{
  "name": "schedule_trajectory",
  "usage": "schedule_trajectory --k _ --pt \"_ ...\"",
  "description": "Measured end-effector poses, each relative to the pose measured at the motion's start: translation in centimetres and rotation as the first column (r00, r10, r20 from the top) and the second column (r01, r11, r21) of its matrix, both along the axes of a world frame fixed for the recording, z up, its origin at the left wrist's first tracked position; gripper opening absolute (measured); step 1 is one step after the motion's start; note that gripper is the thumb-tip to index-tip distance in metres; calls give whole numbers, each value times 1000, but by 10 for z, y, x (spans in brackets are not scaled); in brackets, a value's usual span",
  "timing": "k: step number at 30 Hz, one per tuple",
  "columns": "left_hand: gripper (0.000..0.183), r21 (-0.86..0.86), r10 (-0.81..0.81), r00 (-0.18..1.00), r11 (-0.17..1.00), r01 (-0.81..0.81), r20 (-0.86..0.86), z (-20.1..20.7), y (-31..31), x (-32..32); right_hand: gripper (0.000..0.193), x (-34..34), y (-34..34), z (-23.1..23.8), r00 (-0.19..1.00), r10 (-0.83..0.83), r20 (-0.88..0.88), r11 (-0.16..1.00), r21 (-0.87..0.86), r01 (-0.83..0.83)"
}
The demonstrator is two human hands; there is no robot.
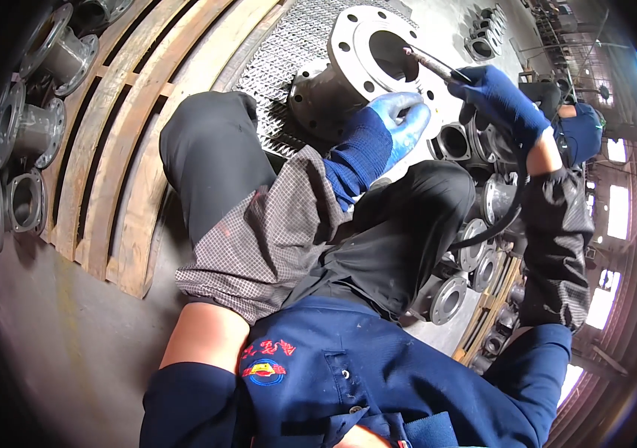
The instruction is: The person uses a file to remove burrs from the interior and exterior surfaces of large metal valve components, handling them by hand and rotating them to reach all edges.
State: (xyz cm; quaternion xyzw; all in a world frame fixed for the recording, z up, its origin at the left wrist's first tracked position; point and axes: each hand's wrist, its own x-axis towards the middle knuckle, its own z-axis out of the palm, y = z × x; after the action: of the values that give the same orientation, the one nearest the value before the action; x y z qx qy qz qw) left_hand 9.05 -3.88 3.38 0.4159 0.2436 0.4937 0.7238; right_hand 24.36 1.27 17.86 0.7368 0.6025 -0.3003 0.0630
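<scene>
A grey metal flanged pipe fitting rests in front of me, its round bolt-holed flange and wide bore tilted up toward me. My left hand, in a blue coated glove, is curled around the flange's near rim; its fingertips are partly hidden. In my right hand, also gloved in blue, is a slim die grinder. Its thin shaft points left, and the small pinkish tip is over the bore opening. From that hand a black hose hangs and bends down past my right knee.
Beneath the fitting is a metal mesh surface. A wooden pallet lies to the left, with more flanged fittings beyond it. Several others stand by my right knee. A co-worker is close by at the right.
</scene>
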Motion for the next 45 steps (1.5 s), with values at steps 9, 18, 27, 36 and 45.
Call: schedule_trajectory --k 9,18,27,36,45 --pt "28 -34 -5 993 999 1 -118 -1 1 0 25 -20 38 14 942 198 271 980 -28 -198" --pt "28 -16 1 991 1000 -3 -134 -5 1 -1 23 -30 41 19 897 261 357 965 -73 -251" --pt "24 168 184 957 975 -148 -224 0 -5 -2 27 -25 49 15 884 246 398 969 -103 -223" --pt "24 136 104 933 989 -60 -345 8 -5 -10 25 -30 48 17 860 317 400 948 -123 -292" --pt "28 169 112 935 984 -58 -335 -3 -5 -5 26 -48 45 28 804 335 492 941 -218 -259"
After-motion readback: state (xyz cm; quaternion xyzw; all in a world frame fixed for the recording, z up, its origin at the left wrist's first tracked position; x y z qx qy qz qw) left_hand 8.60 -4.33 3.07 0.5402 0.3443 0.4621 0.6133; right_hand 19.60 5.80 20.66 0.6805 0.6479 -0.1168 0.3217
